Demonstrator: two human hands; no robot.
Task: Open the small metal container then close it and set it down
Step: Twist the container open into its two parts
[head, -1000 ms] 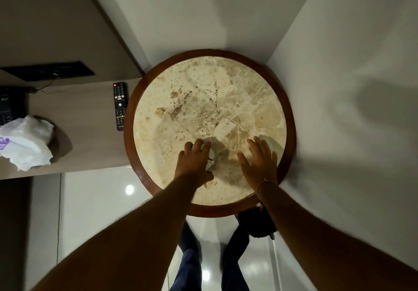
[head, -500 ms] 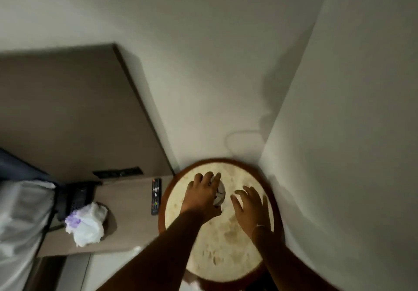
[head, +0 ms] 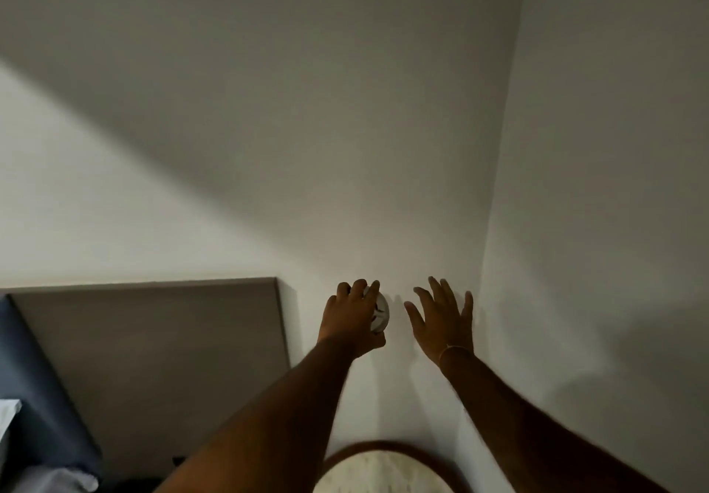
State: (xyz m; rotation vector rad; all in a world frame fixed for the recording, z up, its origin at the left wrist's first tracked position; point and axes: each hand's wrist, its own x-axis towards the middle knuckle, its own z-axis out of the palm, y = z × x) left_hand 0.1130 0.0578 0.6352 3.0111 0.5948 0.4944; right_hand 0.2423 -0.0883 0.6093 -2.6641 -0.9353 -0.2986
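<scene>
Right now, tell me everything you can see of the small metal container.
The small metal container is a pale, silvery, rounded thing, mostly hidden by the left hand, whose fingers wrap over its top and whose thumb sits beneath. Only its right side shows, with a few dark marks on it; whether the lid is on cannot be told. It is held up in the air in front of the wall, well above the round table. The right hand is open beside it, not touching.

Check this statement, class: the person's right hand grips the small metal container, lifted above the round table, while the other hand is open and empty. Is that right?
Not quite. The head view shows the left hand gripping the small metal container, not the right. The right hand is the open, empty one beside it. The rest stands: the container is lifted above the round table.
</scene>
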